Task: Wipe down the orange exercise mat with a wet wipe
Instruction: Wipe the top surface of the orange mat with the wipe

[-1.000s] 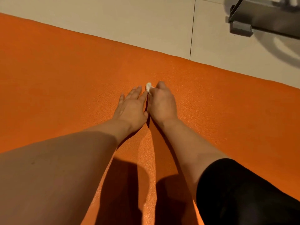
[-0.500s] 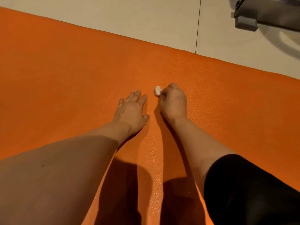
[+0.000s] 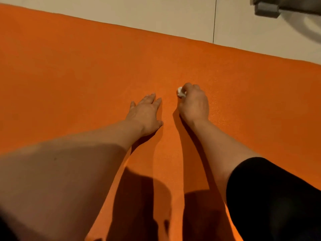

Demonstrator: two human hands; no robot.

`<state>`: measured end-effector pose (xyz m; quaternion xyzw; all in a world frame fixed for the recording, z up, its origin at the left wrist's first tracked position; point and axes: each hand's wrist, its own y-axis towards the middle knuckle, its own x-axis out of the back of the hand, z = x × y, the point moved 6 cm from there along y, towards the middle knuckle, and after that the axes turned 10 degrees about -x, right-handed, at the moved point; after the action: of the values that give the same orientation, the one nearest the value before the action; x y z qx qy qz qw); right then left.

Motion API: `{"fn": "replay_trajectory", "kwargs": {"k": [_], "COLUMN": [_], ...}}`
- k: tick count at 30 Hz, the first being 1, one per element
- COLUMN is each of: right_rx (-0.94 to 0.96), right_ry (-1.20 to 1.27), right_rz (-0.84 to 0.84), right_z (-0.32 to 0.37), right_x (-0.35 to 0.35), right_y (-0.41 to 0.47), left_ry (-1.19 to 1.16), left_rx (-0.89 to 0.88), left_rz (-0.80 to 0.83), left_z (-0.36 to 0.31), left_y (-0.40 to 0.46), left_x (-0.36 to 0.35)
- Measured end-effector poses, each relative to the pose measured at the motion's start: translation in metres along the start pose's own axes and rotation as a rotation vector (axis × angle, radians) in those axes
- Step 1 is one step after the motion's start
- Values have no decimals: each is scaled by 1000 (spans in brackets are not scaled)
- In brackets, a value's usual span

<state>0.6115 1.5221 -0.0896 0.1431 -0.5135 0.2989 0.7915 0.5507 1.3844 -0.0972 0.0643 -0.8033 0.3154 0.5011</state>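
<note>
Pale tiled floor (image 3: 156,18), grey metal fixture (image 3: 267,8) top right

The orange mat (image 3: 69,70) lies flat and bare all around, with lots of room to slide left, right and forward. The left hand (image 3: 145,115) rests flat on it, just beside the right hand (image 3: 194,103), with a thin gap between them. A grey metal thing (image 3: 267,9) sits on the floor (image 3: 156,16), well past the mat's far edge.

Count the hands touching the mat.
2. The left hand rests flat on the mat; the right hand, beside it, presses a wipe down.
</note>
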Motion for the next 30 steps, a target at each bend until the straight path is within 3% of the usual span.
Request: {"fn": "replay_trajectory", "kwargs": {"k": [3, 7, 10, 15, 20, 23, 26, 30], "right_rx": [-148, 118, 229, -190, 64, -58, -226, -27], "right_ry": [34, 78, -50, -14, 5, -108, -162, -57], "right_rz": [-113, 0, 69, -120, 116, 93, -5, 85], "right_z": [-22, 20, 25, -36, 16, -6, -31, 9], "right_x": [10, -14, -15, 6, -21, -5, 8, -6], "right_y": [-6, -33, -29, -18, -72, -69, -74, -94], "left_ry": [40, 148, 186, 238, 352, 464, 489, 432], "left_rx": [-2, -73, -126, -182, -192, -247, -299, -322], "left_rz": [4, -11, -18, 86, 248, 381, 401, 337], "left_z": [0, -1, 8, 8, -9, -17, -11, -2], "left_y": [-4, 0, -3, -15, -23, -34, -46, -50], "left_x": [-5, 0, 4, 0, -10, -11, -15, -25]}}
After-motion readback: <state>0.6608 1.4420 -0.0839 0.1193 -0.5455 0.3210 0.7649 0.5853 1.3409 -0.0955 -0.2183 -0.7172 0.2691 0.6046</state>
